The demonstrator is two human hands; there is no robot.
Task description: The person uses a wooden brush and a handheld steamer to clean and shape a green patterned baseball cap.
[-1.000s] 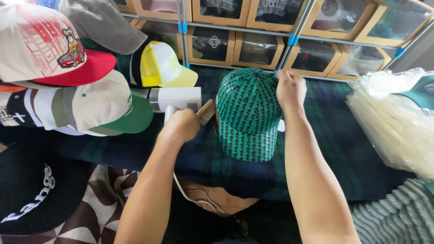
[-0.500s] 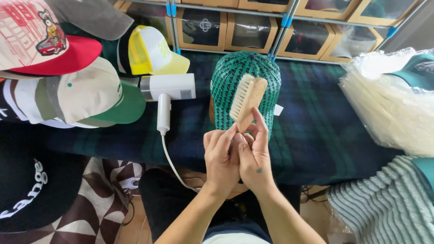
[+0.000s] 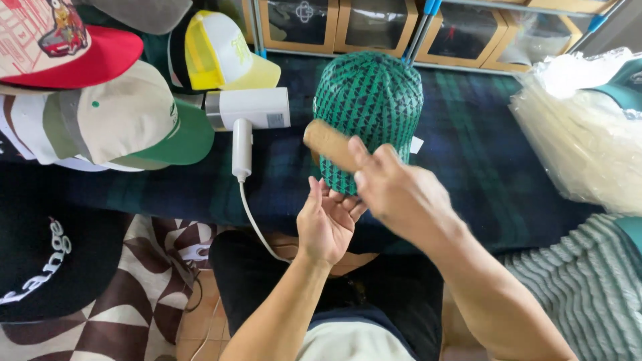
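A green cap with a dark triangle pattern [image 3: 369,100] lies on the dark plaid cloth [image 3: 468,147]. My right hand [image 3: 401,190] grips a wooden brush [image 3: 329,144] and holds it over the cap's near edge, wooden back up. My left hand [image 3: 326,224] is open, palm up, just below the brush and the cap's brim, fingers spread and holding nothing. A white handheld steamer [image 3: 247,113] with its cord lies left of the cap.
Several caps are stacked at the left: a red-brimmed one [image 3: 60,47], a beige and green one [image 3: 127,120], a yellow one [image 3: 214,47], a black one [image 3: 47,267]. Clear plastic bags [image 3: 575,134] pile up at the right. Display boxes [image 3: 374,23] line the back.
The brush was held upright in both hands over the cap; now my right hand alone holds it lower, turned flat, and my left hand has let go and opened.
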